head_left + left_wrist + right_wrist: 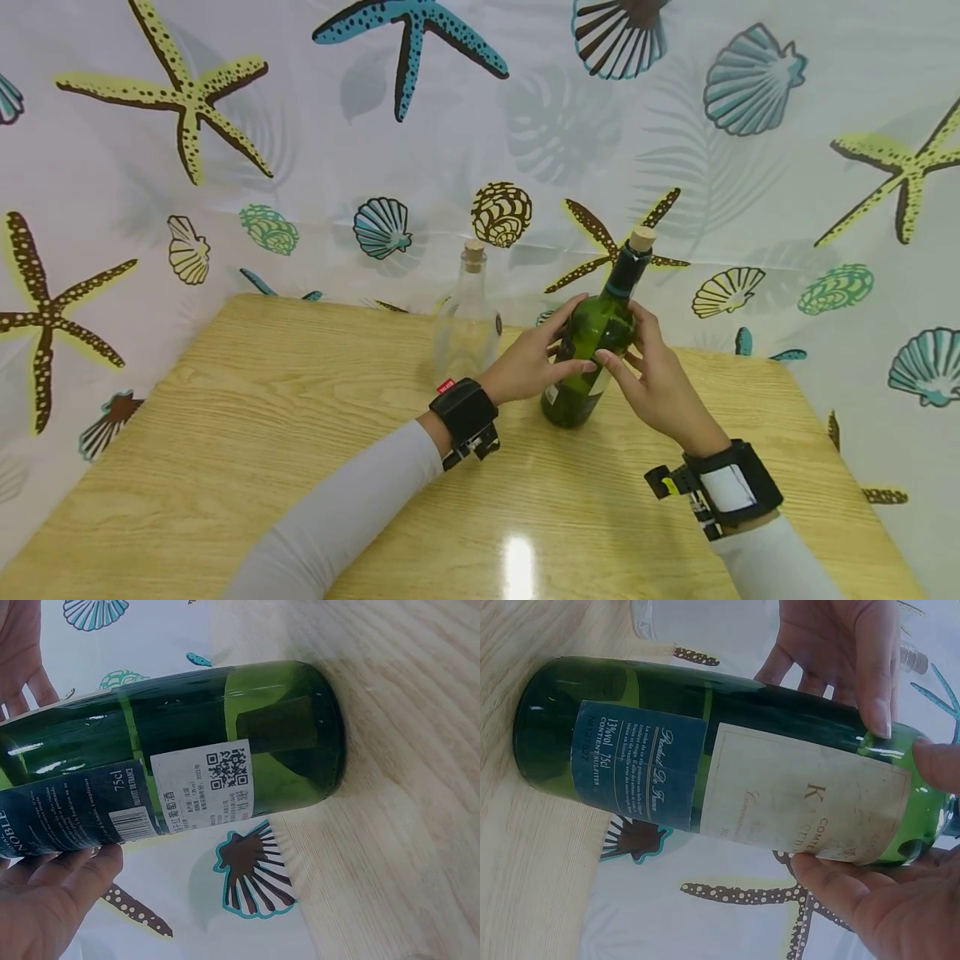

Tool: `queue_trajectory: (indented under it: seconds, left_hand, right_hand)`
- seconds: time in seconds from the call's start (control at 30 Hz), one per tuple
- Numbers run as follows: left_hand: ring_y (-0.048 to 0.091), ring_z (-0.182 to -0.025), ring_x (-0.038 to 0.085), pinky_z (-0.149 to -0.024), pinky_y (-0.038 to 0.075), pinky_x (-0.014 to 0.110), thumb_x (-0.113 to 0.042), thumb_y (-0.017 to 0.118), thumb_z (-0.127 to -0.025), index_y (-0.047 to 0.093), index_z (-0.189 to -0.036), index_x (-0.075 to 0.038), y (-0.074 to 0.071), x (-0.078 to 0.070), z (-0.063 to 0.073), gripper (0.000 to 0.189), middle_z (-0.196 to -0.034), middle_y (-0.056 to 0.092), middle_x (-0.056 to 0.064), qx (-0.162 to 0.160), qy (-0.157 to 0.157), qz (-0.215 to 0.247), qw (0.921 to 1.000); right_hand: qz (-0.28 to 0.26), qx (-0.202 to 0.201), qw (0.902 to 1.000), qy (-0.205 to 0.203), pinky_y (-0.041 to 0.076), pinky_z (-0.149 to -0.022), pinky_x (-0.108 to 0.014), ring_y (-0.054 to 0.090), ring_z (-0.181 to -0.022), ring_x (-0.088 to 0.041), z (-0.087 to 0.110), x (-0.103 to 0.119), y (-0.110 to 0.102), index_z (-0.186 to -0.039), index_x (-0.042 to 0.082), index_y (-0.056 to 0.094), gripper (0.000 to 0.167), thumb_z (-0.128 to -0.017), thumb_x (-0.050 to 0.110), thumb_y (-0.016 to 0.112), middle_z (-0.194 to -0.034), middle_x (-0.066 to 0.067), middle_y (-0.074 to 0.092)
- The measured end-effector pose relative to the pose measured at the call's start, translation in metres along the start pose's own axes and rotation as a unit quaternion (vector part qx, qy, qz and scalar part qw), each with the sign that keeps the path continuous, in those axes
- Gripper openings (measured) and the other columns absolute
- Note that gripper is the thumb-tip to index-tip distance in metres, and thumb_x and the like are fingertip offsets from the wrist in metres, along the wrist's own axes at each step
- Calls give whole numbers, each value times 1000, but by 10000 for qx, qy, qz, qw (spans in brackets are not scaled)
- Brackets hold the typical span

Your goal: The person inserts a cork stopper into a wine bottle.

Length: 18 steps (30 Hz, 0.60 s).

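Observation:
A green glass wine bottle [576,392] with a cork in its neck leans to the right in the head view, its base low over the wooden table. My left hand [534,360] grips its upper body from the left, thumb across the front. From the right, my right hand [660,379] holds the shoulder, its thumb meeting the glass near the left thumb. The left wrist view shows a dark label and a white sticker with a printed code [229,769]. In the right wrist view, a cream label [802,795] and a blue label [641,761] face the camera.
A clear glass bottle [461,333] with a cork stands upright behind my left wrist. The wooden table [337,358] runs back to a white cloth [300,167] printed with starfish and shells, which hangs behind and at both sides.

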<state>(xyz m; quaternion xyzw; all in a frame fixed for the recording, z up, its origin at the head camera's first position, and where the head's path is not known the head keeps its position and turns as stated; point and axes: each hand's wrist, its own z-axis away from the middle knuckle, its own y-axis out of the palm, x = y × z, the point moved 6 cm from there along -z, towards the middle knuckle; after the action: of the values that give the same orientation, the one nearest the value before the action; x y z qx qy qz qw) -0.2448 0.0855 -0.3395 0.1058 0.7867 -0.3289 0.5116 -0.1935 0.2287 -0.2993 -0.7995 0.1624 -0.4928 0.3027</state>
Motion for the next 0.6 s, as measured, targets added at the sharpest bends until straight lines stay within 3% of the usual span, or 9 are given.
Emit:
queue_trajectory:
  seconds: [0.2, 0.4, 0.5, 0.6]
  left_hand:
    - [39, -145, 29, -115, 39, 41, -20, 69, -97, 7, -162, -29, -2, 0, -3, 91, -164, 28, 7, 25, -21, 24, 10000]
    - [34, -148, 26, -114, 40, 41, -25, 65, -99, 2, -162, -30, 2, 2, -1, 90, -167, 18, 3, 48, -214, -260, 9994]
    - [32, -148, 26, -113, 41, 43, -32, 60, -102, 1, -162, -29, 4, 3, 12, 85, -168, 16, 2, 88, -395, -562, 9976]
    - [33, -148, 27, -113, 40, 46, -33, 57, -104, 8, -163, -23, 3, 3, 35, 77, -167, 20, 4, 197, -435, -695, 9964]
  right_hand:
    - [8, -25, 10000, -31, 41, -98, -68, 35, -139, -53, -4, -3, -1, -156, -3, 8, 74, -102, 5, 58, -152, -34, 32]
    - [104, 84, 9997, 222, 40, -101, -67, 32, -142, -52, 1, -11, 1, -159, 1, 0, 79, -104, 13, 55, -156, -32, 26]
    - [224, 135, 9989, 391, 39, -104, -66, 29, -143, -53, 12, -14, 7, -159, 4, -9, 84, -105, 18, 54, -160, -32, 19]
    - [414, 139, 9977, 527, 37, -106, -67, 26, -144, -54, 31, -12, 14, -158, 4, -14, 88, -105, 20, 55, -161, -32, 13]
